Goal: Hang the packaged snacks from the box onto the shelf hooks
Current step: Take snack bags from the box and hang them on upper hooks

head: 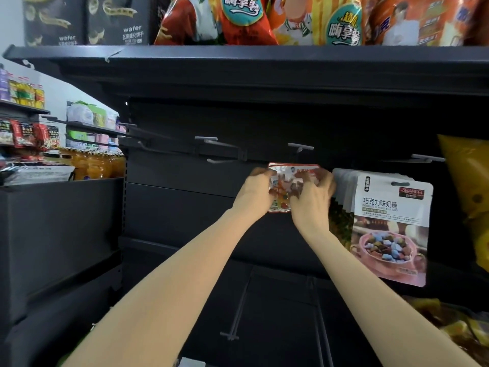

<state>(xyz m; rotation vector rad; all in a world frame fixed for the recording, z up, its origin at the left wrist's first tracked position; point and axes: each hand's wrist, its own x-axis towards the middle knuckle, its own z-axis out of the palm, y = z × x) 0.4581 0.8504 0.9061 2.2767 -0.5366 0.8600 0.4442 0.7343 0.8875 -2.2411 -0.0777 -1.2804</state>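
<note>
Forearms run up from the bottom edge of the frame to mid-frame, nearest to you. Behind them, the dark shelf (238,64) fills most of the view, with chip bags on top along the upper edge.

Right of centre, a stack of pink pouches (391,229) hangs on its hook. They hang flat and straight, which suggests a light, fairly stiff film.

At centre, your left hand (255,193) and right hand (312,198) both grip the red packet (284,186), fingers curled round its left and right edges. It sits just below the hook (300,147) and is not yet on it, as far as can be seen. The hang hole cannot be made out.

Handling, judged:
- Packet is small and light.
- Film is glossy and likely slippery; it crumples under your fingers, so soft rather than stiff.
- Contents look like loose pieces that will shift.
- Hold the top corners beside the header strip, keep the header taut and flat, and leave the middle free for the hook tip.

Box is not in view.
</note>
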